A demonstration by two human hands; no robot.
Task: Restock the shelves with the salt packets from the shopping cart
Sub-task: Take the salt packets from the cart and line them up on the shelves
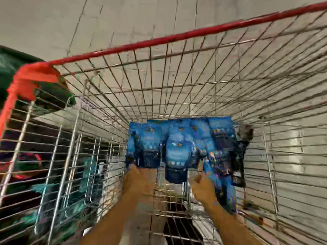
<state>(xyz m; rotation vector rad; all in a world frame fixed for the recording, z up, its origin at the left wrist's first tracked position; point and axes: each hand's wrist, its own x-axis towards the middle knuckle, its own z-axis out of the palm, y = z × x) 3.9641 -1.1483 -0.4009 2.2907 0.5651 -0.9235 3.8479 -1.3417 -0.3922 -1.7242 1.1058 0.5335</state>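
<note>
Several blue salt packets (178, 144) lie side by side at the bottom of a wire shopping cart (159, 89) with a red rim. Both my arms reach down into the cart. My left hand (139, 179) grips the near edge of the leftmost packet. My right hand (203, 190) grips a blue packet (221, 184) on the right side, which hangs down past my wrist. The frame is blurred, so finger detail is unclear.
The cart's wire walls close in on the left, right and far side. A red plastic corner (33, 76) sits at the upper left. Outside the left wall are dark and teal shapes (58, 188). Pale tiled floor (123, 20) shows beyond the cart.
</note>
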